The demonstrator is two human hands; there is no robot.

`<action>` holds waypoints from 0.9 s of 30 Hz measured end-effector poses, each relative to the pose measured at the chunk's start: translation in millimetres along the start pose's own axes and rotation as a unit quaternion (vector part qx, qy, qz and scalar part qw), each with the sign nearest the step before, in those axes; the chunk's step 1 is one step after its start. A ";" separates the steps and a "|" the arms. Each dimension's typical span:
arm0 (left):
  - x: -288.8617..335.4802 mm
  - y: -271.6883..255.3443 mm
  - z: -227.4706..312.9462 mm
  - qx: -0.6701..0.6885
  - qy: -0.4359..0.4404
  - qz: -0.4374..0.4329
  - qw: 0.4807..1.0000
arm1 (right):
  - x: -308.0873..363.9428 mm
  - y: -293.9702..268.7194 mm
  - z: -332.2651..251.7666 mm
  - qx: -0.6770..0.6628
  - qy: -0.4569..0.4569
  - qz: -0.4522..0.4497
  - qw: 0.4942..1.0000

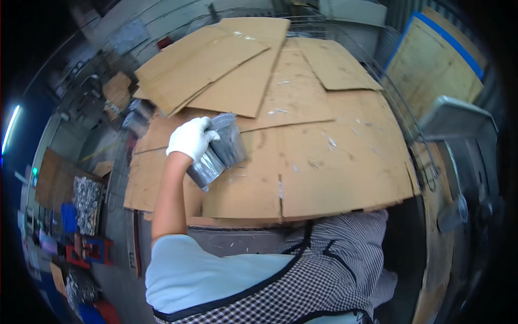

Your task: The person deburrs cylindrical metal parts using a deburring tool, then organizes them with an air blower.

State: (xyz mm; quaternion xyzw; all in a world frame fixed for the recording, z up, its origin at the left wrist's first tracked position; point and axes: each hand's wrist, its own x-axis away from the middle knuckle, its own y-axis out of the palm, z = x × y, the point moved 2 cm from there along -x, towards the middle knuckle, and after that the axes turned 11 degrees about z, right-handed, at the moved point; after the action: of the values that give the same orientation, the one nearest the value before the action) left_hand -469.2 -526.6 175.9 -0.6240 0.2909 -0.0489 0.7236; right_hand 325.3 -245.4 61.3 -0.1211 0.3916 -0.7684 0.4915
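Note:
My left hand (190, 140), in a white glove, reaches over the cardboard-covered table. Its fingers are closed on the rim of a grey metal cup (231, 144). Against that one, partly under my hand, leans a second shiny metal cup (207, 168), tilted toward the table's near left side. Whether my fingers also grip the second cup is hidden. Flat brown cardboard sheets (345, 156) lie beneath both cups. My right hand is out of the picture.
Overlapping loose cardboard pieces (216, 59) are stacked at the far side. A wire rack edge (402, 100) borders the table's right. Another metal cup (452, 214) stands beside grey metal equipment at the right. Bins of shiny metal scraps (86, 205) and stools (100, 251) are at the left.

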 end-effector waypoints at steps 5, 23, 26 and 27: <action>-25.9 -11.9 117.4 0.136 0.129 0.005 0.982 | -32.8 84.0 1.4 -0.051 -0.039 0.203 0.977; -24.2 87.7 443.3 0.117 0.367 0.153 0.910 | -21.0 78.5 11.2 -0.175 0.017 0.147 0.973; 0.6 90.0 454.0 0.241 0.383 0.273 0.849 | -25.3 74.1 22.2 -0.260 0.011 0.159 0.952; 11.9 90.2 466.1 0.301 0.399 0.268 0.824 | -29.8 75.7 28.9 -0.272 0.020 0.135 0.953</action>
State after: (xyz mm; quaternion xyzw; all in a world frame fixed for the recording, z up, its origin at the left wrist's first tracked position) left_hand -261.1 -104.5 111.8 -0.1983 0.6806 -0.1829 0.6811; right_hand 406.3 -250.0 31.9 -0.1810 0.6084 -0.5615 0.5308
